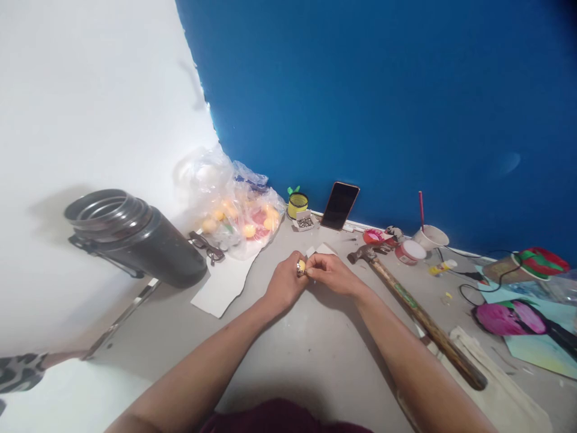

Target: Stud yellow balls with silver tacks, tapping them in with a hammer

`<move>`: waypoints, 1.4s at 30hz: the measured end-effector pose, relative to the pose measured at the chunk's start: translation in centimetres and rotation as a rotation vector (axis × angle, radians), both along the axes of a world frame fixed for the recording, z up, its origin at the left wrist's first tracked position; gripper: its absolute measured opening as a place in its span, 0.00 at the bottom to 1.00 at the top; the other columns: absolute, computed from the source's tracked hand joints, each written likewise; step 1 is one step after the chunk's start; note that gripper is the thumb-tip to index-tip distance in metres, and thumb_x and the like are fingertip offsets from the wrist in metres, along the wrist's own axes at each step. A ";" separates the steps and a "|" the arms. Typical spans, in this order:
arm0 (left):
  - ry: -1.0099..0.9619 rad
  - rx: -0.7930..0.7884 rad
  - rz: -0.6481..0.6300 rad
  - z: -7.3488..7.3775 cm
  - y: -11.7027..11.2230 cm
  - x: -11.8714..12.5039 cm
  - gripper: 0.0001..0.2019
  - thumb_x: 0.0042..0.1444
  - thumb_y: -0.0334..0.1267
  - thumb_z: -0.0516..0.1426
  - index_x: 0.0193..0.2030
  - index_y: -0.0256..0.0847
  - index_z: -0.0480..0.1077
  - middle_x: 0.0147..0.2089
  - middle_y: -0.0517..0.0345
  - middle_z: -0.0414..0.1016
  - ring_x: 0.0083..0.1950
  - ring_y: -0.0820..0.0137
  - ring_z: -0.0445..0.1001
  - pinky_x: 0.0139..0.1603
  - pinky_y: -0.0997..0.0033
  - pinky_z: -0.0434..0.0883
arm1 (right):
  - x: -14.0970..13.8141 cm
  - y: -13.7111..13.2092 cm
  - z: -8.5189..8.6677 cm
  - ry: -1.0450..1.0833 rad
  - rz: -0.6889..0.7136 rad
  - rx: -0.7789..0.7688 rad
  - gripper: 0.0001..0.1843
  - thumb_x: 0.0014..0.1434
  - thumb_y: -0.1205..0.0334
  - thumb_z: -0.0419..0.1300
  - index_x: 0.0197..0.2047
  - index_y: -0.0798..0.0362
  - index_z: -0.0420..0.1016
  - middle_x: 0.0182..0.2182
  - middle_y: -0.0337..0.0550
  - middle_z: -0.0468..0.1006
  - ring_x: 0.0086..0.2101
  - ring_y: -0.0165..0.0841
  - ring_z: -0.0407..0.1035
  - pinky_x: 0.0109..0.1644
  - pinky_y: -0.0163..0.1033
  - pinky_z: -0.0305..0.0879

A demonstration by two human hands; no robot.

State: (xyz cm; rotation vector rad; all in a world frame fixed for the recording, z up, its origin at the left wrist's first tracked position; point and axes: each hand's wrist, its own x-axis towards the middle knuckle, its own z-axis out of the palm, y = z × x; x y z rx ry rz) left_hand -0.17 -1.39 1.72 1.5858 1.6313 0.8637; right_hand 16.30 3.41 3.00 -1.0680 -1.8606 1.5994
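Over the middle of the table, my left hand [287, 281] is closed around a small round yellow piece [301, 267] with dark and shiny spots. My right hand [332, 273] is pinched against the right side of that piece. Whatever lies between its thumb and forefinger is too small to make out. Just beyond the hands is a small open box [304, 221] of tiny silvery pieces. White paper scraps [325, 249] lie behind my right hand, partly hidden by it.
At left stand a dark flask [148, 240], glasses [208, 246] and a plastic bag [243, 210] of orange balls. A phone [340, 205] leans on the blue wall. A hammer [419, 313], a paper cup [430, 238] and painted pieces [509, 317] lie right. Another person's sleeve [21, 371] shows lower left.
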 end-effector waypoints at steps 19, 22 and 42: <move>0.170 0.136 0.182 -0.3 -0.3 0.4 0.07 0.53 0.27 0.52 0.32 0.44 0.59 0.29 0.62 0.64 0.31 0.68 0.62 0.34 0.69 0.55 | -2.7 -2.1 -1.0 -0.170 -0.191 0.312 0.05 0.62 0.59 0.52 0.33 0.48 0.64 0.32 0.39 0.73 0.36 0.36 0.66 0.41 0.40 0.60; 0.095 0.150 0.195 -0.5 -0.3 0.4 0.07 0.52 0.27 0.52 0.32 0.43 0.60 0.28 0.63 0.64 0.31 0.70 0.61 0.34 0.70 0.56 | -3.1 -2.2 -1.5 -0.138 -0.206 0.289 0.06 0.62 0.58 0.52 0.33 0.48 0.64 0.31 0.39 0.72 0.36 0.36 0.66 0.39 0.39 0.60; -0.638 -0.150 0.111 0.2 0.7 0.1 0.16 0.41 0.34 0.62 0.38 0.40 0.65 0.28 0.66 0.68 0.23 0.80 0.62 0.23 0.78 0.62 | 12.0 4.1 1.7 -1.319 -0.200 0.265 0.16 0.51 0.48 0.66 0.34 0.52 0.77 0.36 0.52 0.81 0.39 0.45 0.75 0.35 0.41 0.58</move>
